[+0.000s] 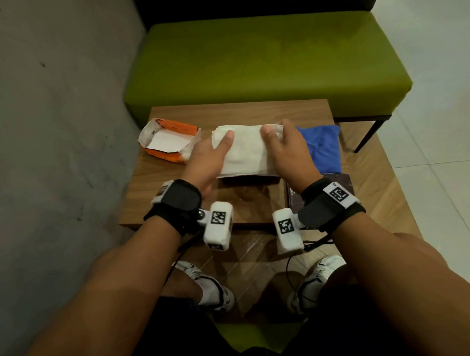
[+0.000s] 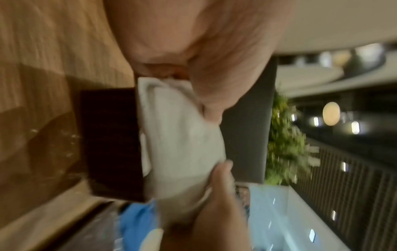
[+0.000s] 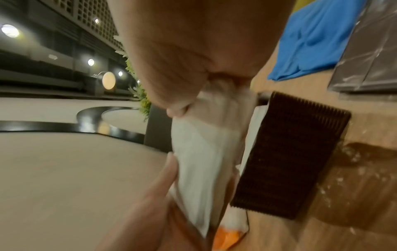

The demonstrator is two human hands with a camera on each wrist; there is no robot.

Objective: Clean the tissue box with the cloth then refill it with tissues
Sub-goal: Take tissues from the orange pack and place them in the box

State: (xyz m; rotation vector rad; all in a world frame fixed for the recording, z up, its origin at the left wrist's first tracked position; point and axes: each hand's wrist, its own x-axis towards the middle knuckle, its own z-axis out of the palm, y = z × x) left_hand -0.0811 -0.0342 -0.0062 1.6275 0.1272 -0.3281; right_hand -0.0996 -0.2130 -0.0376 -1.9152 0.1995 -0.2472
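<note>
Bare arms, strapped wrists, white shoes

Black wrist straps (image 1: 175, 204) carry white camera blocks (image 1: 218, 228) with black-and-white square markers; black cables trail down; shoes (image 1: 214, 289) have black trim.

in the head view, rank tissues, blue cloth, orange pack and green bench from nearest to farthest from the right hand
1. tissues: gripped by the right hand, over the dark box.
2. blue cloth: just right of that hand on the table.
3. orange pack: far left, past the left hand.
4. green bench: behind the table.
</note>
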